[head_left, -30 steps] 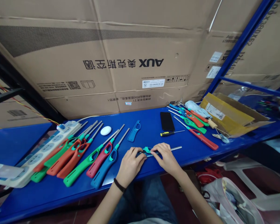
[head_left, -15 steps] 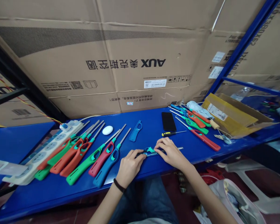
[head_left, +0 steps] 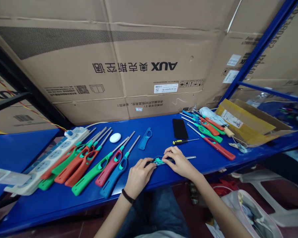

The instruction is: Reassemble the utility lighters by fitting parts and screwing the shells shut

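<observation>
Both hands rest on a partly opened long-nozzle lighter (head_left: 159,161) lying at the front of the blue table (head_left: 161,138). Its teal inner part shows between my fingers and its metal tube (head_left: 187,158) sticks out to the right. My left hand (head_left: 139,176) pinches its dark handle end, fingers curled. My right hand (head_left: 178,161) presses down on the middle with bent fingers. A loose blue handle shell (head_left: 145,139) lies just beyond them.
Several finished lighters (head_left: 89,162) in orange, green, red and blue lie in a row at left, beside a white power strip (head_left: 49,158). A black phone (head_left: 180,128), a yellow-black screwdriver (head_left: 182,141), more lighters (head_left: 208,132) and an open cardboard box (head_left: 248,122) sit at right. Large cartons stand behind.
The hands shifted slightly on the lighter; my right hand slid a little up and left over its middle. The view moved a bit; nothing else on the table changed.
</observation>
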{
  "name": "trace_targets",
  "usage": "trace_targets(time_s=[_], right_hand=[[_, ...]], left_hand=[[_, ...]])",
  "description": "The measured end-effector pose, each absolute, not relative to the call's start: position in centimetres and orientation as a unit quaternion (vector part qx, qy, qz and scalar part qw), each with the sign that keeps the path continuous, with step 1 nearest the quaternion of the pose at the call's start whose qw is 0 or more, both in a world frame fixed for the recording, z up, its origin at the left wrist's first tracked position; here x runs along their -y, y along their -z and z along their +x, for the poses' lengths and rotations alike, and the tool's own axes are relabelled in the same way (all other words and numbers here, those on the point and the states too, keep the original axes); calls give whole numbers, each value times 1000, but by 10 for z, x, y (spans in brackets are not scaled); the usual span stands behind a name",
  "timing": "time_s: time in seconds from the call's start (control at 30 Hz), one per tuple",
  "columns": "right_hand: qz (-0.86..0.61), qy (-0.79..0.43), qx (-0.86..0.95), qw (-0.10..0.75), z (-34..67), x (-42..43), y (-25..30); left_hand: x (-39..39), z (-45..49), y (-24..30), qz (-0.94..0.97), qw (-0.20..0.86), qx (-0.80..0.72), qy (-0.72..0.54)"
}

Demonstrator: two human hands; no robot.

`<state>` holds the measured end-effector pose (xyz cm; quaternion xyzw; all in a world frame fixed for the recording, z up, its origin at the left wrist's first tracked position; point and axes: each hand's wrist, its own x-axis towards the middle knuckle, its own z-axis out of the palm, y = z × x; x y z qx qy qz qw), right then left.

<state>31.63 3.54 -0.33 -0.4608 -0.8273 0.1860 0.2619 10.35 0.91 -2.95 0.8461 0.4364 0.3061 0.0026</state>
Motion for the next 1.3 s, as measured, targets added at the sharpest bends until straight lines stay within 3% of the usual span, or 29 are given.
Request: trace_targets(time_s=[0.57, 1.3], right_hand=[[-448, -117, 822, 330, 307, -16, 21], [-385, -141, 874, 260, 320, -22, 15]], left_hand=[[-9, 102, 24, 845, 65, -446, -288], [-5, 99, 17, 853, 68, -428, -290]])
